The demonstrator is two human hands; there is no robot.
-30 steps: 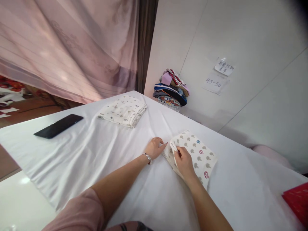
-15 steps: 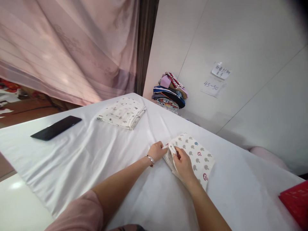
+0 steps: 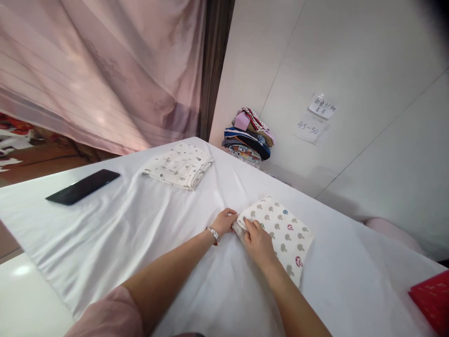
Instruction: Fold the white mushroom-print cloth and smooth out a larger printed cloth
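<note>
A folded white cloth printed with grey, red and blue mushrooms lies on the white-covered table. At its left corner, my left hand pinches the edge between thumb and fingers; a silver bracelet circles that wrist. My right hand grips the same cloth's near left edge, its fingertips over the top layer close to my left hand. The thumb of my right hand is partly hidden. Farther back lies a second folded white cloth with a small plant-like print, touched by neither hand.
On the left of the table rests a black phone-like slab. Folded fabrics are stacked beyond the far edge, by a wall with paper notes. A red item sits at the right edge. Pink curtain hangs behind.
The cloth's left edge, held up in a fold by my right hand before, now lies flatter. My right hand has shifted slightly left, and my left hand stays at the corner.
</note>
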